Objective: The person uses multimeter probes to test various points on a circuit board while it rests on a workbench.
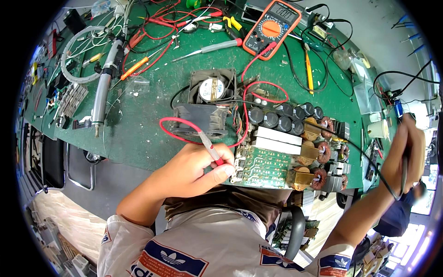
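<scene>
My left hand (203, 168) is closed in a pinch on a grey-and-red test probe (210, 147). Its red lead loops away, and its tip end is at the left edge of a power circuit board (267, 168). That board carries black capacitors, white blocks and copper coils. Raised at the far right, my right hand (410, 154) has its fingers closed on a black cable (369, 161), which sweeps down from over the board and up to the palm. A small blue piece (398, 109) shows by the fingertips; whether I hold it cannot be made out.
Behind the board sit two fans (212, 90). An orange multimeter (271, 28) lies at the back, near a soldering iron (210, 49), yellow-handled pliers (234, 27) and an orange screwdriver (134, 68). A grey metal cylinder (104, 90) lies left. Another person (399, 214) is at far right.
</scene>
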A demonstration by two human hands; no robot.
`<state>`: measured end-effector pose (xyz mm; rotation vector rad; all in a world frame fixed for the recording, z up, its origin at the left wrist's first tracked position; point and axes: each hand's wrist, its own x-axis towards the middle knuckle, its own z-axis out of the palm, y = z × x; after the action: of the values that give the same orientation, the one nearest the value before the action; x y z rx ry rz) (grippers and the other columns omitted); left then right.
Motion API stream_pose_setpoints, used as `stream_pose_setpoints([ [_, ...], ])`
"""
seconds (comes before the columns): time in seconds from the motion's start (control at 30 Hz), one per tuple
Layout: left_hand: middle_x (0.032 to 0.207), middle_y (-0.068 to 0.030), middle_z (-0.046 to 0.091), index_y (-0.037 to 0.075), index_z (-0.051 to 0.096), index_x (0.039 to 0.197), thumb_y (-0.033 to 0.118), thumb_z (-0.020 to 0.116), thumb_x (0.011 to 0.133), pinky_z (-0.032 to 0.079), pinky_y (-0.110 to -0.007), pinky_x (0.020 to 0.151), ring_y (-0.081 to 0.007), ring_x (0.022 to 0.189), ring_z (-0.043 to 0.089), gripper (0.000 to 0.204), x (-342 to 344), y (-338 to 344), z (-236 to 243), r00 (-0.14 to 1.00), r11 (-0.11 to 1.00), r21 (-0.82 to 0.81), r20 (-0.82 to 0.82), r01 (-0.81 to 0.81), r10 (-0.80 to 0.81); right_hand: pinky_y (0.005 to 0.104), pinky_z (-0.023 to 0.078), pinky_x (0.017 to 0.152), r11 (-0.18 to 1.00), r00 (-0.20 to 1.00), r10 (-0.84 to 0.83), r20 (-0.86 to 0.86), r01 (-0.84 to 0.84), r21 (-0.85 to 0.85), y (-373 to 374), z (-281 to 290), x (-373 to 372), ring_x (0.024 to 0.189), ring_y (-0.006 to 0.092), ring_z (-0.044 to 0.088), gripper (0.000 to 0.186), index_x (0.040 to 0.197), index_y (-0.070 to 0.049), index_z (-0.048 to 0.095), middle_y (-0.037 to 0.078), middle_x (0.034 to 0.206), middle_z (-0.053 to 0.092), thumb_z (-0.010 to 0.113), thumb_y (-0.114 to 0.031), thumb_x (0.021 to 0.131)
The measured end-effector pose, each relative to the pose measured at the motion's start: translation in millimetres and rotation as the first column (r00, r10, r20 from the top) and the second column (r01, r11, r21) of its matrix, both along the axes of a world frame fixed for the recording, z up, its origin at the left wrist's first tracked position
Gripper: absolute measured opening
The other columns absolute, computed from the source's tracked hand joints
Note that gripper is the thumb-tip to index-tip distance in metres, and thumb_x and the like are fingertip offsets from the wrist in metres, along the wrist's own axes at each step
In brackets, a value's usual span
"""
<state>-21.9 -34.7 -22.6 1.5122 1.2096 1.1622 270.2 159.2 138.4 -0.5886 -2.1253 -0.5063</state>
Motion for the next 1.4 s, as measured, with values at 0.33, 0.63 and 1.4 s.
stream_pose_setpoints([
  [0.33, 0.087, -0.0097, 0.072, -0.001, 0.063, 0.098, 0.012, 0.060, 0.101, 0.054, -0.031, 0.067, -0.0150, 0.074, 0.069, 0.013, -6.4, -6.0, -2.1, 0.999, 1.000, 0.007, -0.035, 0.011, -0.011, 0.0441, 0.058, 0.083, 0.928, 0.917, 0.294, 0.269, -0.206, -0.311, 127.0, -66.3, -176.6, 0.096, 0.0344, 0.071, 0.027, 0.108, -0.011, 0.074, 0.009, 0.109, 0.070, 0.069, -0.004, 0.082],
  [0.63, 0.089, -0.0120, 0.073, 0.000, 0.064, 0.099, 0.012, 0.063, 0.098, 0.056, -0.035, 0.074, -0.0246, 0.080, 0.072, 0.012, -5.9, -4.5, -0.5, 0.998, 0.999, 0.031, -0.062, 0.033, -0.031, 0.0448, 0.055, 0.086, 0.814, 0.867, 0.374, 0.330, -0.136, -0.564, 174.4, -104.8, -220.5, 0.099, 0.0372, 0.069, 0.025, 0.107, -0.001, 0.072, 0.017, 0.106, 0.070, 0.064, 0.002, 0.084],
  [1.4, 0.093, -0.0117, 0.070, -0.002, 0.067, 0.103, 0.009, 0.066, 0.097, 0.055, -0.035, 0.071, -0.0247, 0.080, 0.069, 0.013, -9.1, -4.4, -2.3, 0.997, 0.996, 0.049, -0.021, 0.075, -0.074, 0.0473, 0.055, 0.083, 0.839, 0.839, 0.440, 0.321, -0.256, -0.481, 173.3, -115.1, -213.6, 0.100, 0.0381, 0.067, 0.032, 0.108, -0.003, 0.064, 0.012, 0.111, 0.067, 0.057, 0.009, 0.080],
])
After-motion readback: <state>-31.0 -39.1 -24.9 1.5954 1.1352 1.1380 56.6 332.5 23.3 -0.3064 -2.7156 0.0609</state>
